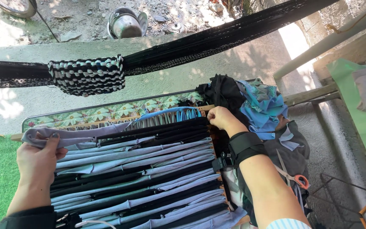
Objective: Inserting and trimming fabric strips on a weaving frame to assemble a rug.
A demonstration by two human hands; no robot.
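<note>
Left hand: my left hand (37, 159) pinches a grey cloth strip (70, 136) at the loom frame's (106, 113) left edge.
Right hand: my right hand (220, 117) is closed at the frame's far right corner, perhaps gripping the strip's other end.
Nearby: scissors (293, 174) lie right of the frame.

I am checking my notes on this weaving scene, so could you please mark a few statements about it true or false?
1. The left hand pinches a grey fabric strip at the left edge of the frame loom. True.
2. The right hand holds the scissors. False: the scissors lie on the dark cloth to its right, and the hand rests at the loom's upper right corner.
3. A black band wraps the right wrist. True.
4. The woven strips are red and yellow. False: they are black and pale blue-grey.
5. A metal pot stands on the ground beyond. True.
</note>
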